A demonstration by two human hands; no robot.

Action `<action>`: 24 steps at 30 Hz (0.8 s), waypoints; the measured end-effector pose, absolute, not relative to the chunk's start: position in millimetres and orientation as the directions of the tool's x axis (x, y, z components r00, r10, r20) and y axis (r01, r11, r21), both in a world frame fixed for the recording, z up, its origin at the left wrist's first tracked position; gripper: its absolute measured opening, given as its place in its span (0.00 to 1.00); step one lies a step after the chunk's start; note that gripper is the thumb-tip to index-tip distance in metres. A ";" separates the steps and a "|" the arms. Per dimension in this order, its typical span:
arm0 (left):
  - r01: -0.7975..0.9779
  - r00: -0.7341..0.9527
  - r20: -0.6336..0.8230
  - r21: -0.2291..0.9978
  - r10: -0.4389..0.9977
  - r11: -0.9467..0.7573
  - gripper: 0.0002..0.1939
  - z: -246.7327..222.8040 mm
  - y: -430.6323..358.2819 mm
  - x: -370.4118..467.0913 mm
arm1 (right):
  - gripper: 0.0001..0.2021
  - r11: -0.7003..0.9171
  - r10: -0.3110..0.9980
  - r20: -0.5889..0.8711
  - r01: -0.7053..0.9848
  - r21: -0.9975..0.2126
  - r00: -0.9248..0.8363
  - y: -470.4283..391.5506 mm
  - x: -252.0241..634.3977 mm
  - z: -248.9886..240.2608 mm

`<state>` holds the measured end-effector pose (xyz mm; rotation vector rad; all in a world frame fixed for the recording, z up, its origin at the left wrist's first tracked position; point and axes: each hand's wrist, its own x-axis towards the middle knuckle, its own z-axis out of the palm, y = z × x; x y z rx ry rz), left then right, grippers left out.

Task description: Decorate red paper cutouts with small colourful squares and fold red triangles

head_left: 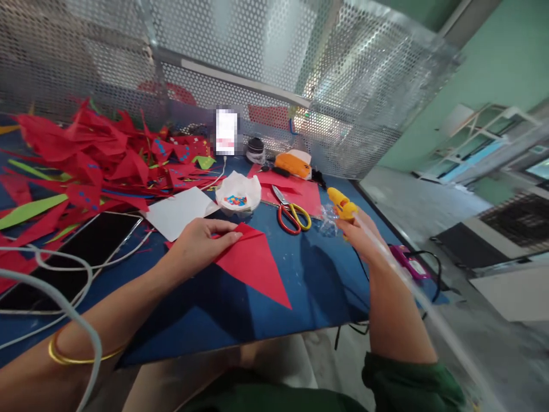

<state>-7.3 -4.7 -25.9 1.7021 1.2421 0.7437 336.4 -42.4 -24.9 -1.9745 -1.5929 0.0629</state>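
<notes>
My left hand (205,245) pinches the upper edge of a folded red paper piece (257,264), whose pointed corner reaches toward the table's front edge. Its fingers are closed on the fold. On the right, my right hand (362,232) is wrapped around a yellow glue gun (342,203), raised apart from the red paper. Between the two hands, scissors (293,213) with one red and one yellow handle lie partly open. A white paper-lined bowl (238,191) with small blue and red bits stands just beyond my left hand.
A heap of red paper shapes (103,149) covers the far left. A black tablet (72,257) and white cables (64,300) lie left. A lit phone (226,131) stands by the perforated metal screen (240,57). A purple device (409,262) sits at the right edge.
</notes>
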 end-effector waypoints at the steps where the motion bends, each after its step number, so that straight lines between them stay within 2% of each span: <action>1: 0.425 0.315 -0.028 0.898 0.949 -0.115 0.14 -24.3 -5.2 -7.0 | 0.17 -0.148 0.915 0.305 0.923 -0.355 0.264 -41.0 347.8 -23.6; 3: 0.422 0.316 -0.007 0.897 0.949 -0.134 0.13 -22.2 -6.0 -6.6 | 0.14 -0.187 0.925 0.282 0.951 -0.245 0.255 -36.4 364.1 -21.7; 8: 0.364 0.366 0.053 0.911 0.929 -0.196 0.11 -22.7 -5.8 -7.1 | 0.10 -0.230 0.952 0.187 0.969 -0.090 0.243 -19.1 374.0 -25.7; 14: 0.365 0.376 0.077 0.904 0.923 -0.224 0.11 -26.3 -6.8 -7.9 | 0.14 -0.254 0.961 0.121 0.966 0.035 0.249 -11.2 376.0 -30.2; 17: 0.376 0.411 0.087 0.891 0.908 -0.256 0.12 -27.9 -8.4 -8.2 | 0.20 -0.247 0.960 0.149 0.968 0.052 0.237 -17.9 367.8 -24.8; 19: 0.367 0.432 0.080 0.895 0.898 -0.255 0.13 -28.1 -9.8 -8.0 | 0.22 -0.198 0.954 0.230 0.980 0.011 0.191 -25.3 350.6 -20.4; 20: 0.359 0.437 0.075 0.899 0.896 -0.250 0.14 -28.0 -10.5 -7.8 | 0.22 -0.138 0.934 0.322 0.987 -0.081 0.157 -29.5 337.6 -18.6; 22: 0.349 0.443 0.075 0.904 0.893 -0.249 0.14 -28.3 -11.4 -7.2 | 0.20 0.025 0.893 0.431 0.941 -0.336 0.130 -38.1 304.2 -17.1; 24: 0.353 0.441 0.100 0.894 0.892 -0.274 0.14 -29.8 -11.4 -6.6 | 0.17 0.146 0.931 0.352 0.783 -0.605 0.099 -44.6 266.4 -18.3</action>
